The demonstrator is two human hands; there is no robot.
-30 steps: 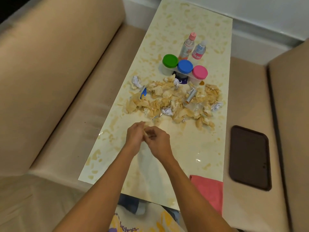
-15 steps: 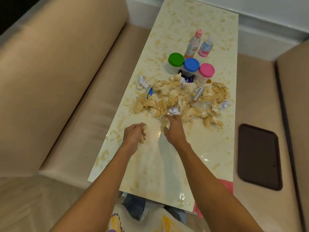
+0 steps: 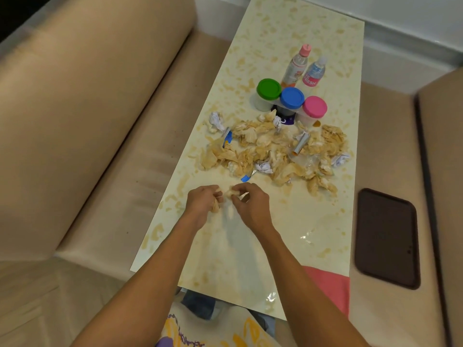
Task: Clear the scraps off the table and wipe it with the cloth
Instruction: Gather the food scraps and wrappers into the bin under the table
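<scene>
A heap of tan peel scraps (image 3: 273, 151), mixed with crumpled white paper and bits of wrapper, lies across the middle of the long cream table (image 3: 288, 221). Just in front of the heap my left hand (image 3: 203, 200) grips a bunch of tan scraps in curled fingers. My right hand (image 3: 248, 200) is beside it, almost touching, and pinches another pale scrap at the fingertips. A pink cloth (image 3: 330, 289) hangs at the table's near right corner, partly hidden by my right forearm.
Three tubs with green (image 3: 268, 89), blue (image 3: 292, 97) and pink (image 3: 315, 106) lids stand behind the heap, with two small bottles (image 3: 304, 68) beyond them. A dark brown tray (image 3: 387, 237) lies on the beige seat to the right. A beige sofa runs along the left.
My right hand reached into the heap half a second ago and has come back with a scrap to meet my left hand, which stayed in place holding scraps.
</scene>
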